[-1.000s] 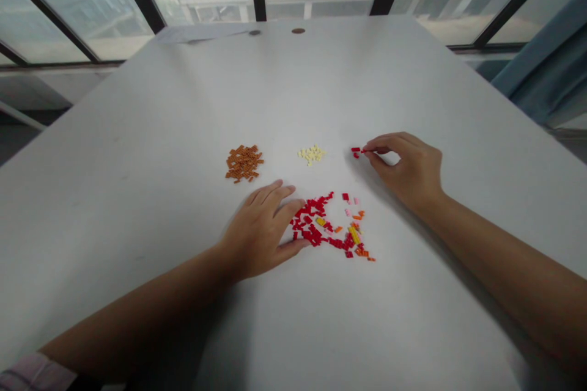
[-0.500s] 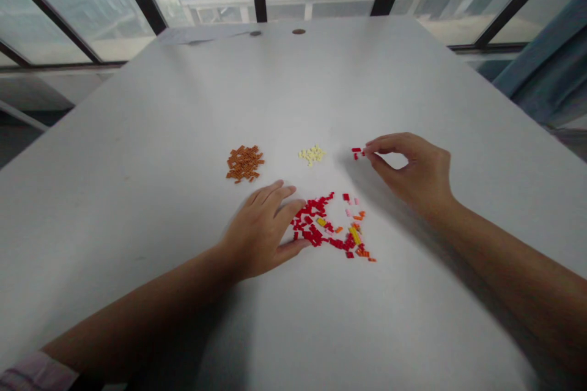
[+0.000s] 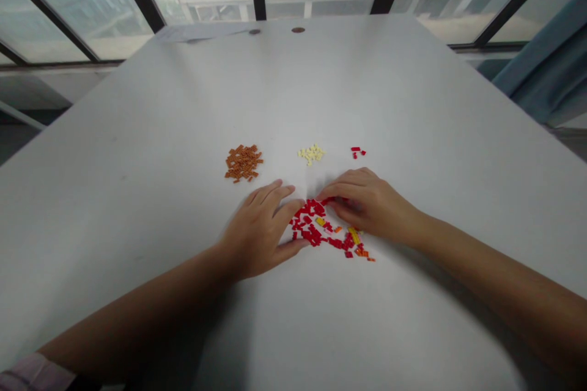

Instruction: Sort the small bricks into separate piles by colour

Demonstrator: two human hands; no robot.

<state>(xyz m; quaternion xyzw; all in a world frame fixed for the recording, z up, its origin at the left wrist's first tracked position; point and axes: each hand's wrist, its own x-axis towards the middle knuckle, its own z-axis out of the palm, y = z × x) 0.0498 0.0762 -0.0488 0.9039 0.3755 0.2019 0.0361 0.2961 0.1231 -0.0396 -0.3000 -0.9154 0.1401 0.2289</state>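
A loose pile of small red toy bricks (image 3: 313, 233) lies in front of me, with a few yellow bricks (image 3: 354, 236) and orange bricks (image 3: 362, 253) mixed in. My left hand (image 3: 260, 230) rests at the pile's left edge, its fingers spread and its thumb touching near the red bricks. Over the pile's upper right side is my right hand (image 3: 367, 200), fingertips down among the red bricks, thumb and forefinger apart. It covers part of the pile. Beyond it sits a small group of red bricks (image 3: 356, 149), apart from the pile.
A heap of brown-orange bricks (image 3: 243, 162) lies left of a smaller group of pale yellow bricks (image 3: 310, 154). All are on a wide white table (image 3: 183, 104). Windows line the far side, and a blue curtain (image 3: 545, 67) hangs at the right.
My right hand has moved left and nearer, from the small red group to the main pile. Its red pieces lie uncovered. My left hand has hardly moved.
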